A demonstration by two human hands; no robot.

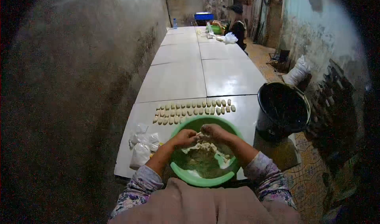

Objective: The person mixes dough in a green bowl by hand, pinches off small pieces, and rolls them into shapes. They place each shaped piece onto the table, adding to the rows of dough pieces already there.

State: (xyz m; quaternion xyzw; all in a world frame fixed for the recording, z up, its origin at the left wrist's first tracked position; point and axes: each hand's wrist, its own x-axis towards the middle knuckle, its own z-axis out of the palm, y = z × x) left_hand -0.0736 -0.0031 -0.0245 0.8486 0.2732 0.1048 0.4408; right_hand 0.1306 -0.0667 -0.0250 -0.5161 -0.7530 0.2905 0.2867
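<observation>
A wide green basin point(194, 178) stands at the near edge of the white table, right in front of me. Pale, lumpy dough point(206, 147) lies in it, with smears along the inner wall. Over the far half of the basin, my left hand point(185, 137) has its fingers closed on a bit of dough. Close beside it, my right hand point(214, 131) is curled, its fingertips at the same whitish dough. Part of what the right fingers grip is hidden. Beyond the rim lie several small shaped dough pieces point(194, 105) in three rows, the nearest partly covered by the basin.
Plastic bags of white stuff point(140, 154) sit left of the basin. A large black bucket point(277, 125) stands on the right. Far down the table point(174, 75), a person point(237, 26) is by a green bowl point(216, 29) and a white bag point(230, 38). A wall runs along the left.
</observation>
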